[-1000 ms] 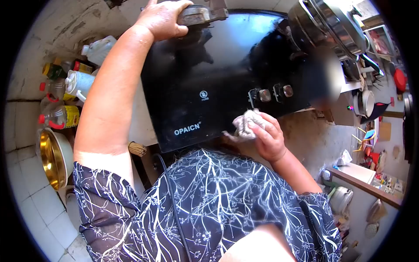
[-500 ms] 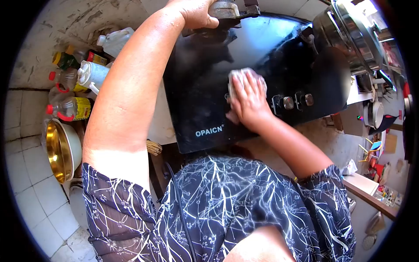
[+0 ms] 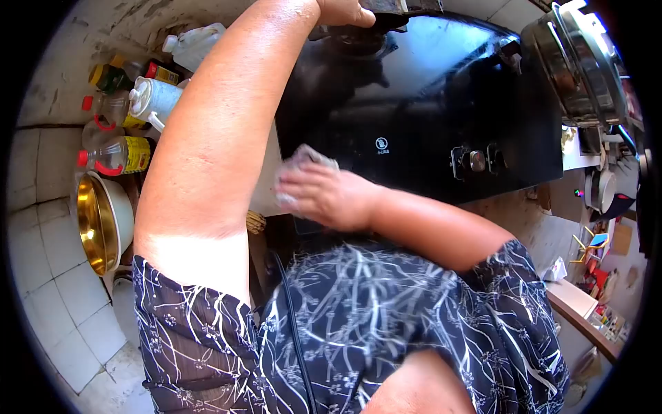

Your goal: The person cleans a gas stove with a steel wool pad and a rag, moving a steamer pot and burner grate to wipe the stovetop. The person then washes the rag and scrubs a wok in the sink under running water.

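My right hand (image 3: 324,196) presses a crumpled grey cloth (image 3: 307,157) onto the front left corner of a black glass gas stove (image 3: 427,124), its fingers over the cloth. At the top edge, my left hand (image 3: 345,12) grips a metal burner part (image 3: 396,8) held above the left burner; part of the hand is cut off by the frame. Two control knobs (image 3: 474,161) sit near the stove's front edge, right of the centre. Around the left burner (image 3: 355,43) the glass looks dark and shiny.
A large steel pot (image 3: 576,69) stands on the stove's right end. At the left are oil bottles (image 3: 127,155), a pale blue jug (image 3: 155,100), a plastic container (image 3: 196,45) and a gold-coloured basin (image 3: 96,224). A white pot (image 3: 602,191) is farther right.
My right hand has gone from beside the knobs, across the glass, to the stove's front left corner with the cloth. My left hand still holds the burner part, as the view shifts.
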`<move>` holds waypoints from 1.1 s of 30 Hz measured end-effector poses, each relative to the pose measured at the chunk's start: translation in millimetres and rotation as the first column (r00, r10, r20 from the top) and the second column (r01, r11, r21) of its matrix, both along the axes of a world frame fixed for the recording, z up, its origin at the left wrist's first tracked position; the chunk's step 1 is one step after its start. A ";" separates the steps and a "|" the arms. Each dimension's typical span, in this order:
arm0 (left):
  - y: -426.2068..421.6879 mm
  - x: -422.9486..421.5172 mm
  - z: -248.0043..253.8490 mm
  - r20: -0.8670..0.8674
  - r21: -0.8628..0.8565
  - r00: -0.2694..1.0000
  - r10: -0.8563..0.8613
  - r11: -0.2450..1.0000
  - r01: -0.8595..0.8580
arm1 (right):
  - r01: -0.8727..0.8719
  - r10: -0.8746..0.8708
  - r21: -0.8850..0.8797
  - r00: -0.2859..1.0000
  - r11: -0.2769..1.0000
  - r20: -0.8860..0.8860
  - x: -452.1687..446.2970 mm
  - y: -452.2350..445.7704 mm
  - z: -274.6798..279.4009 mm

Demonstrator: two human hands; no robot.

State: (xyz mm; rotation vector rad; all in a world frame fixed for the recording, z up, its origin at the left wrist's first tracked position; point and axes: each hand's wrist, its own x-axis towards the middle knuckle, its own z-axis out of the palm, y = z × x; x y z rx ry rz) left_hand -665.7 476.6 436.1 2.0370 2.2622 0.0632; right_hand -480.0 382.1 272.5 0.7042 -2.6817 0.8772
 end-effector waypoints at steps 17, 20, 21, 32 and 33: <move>-13.2 22.2 -13.3 -0.101 0.097 0.995 0.022 0.995 -0.012 | 0.030 -0.030 -0.065 0.999 0.997 0.012 21.2 -25.8 -2.7; -20.5 35.0 -17.2 -0.171 0.081 0.984 0.044 0.996 -0.030 | -0.041 0.040 0.003 0.998 0.999 0.043 53.9 -8.2 -5.7; -25.4 38.4 -20.1 -0.199 0.094 0.979 0.045 0.995 -0.026 | -0.027 0.024 0.040 0.996 0.999 0.085 67.7 2.4 -4.2; -44.3 77.8 -96.0 -0.593 0.240 0.794 0.134 0.971 0.015 | 0.560 -0.598 0.246 0.793 0.791 0.119 183.5 60.3 9.2; -46.6 81.7 -99.4 -0.600 0.236 0.790 0.128 0.972 0.022 | 0.561 -0.599 0.247 0.793 0.790 0.114 186.7 62.7 11.5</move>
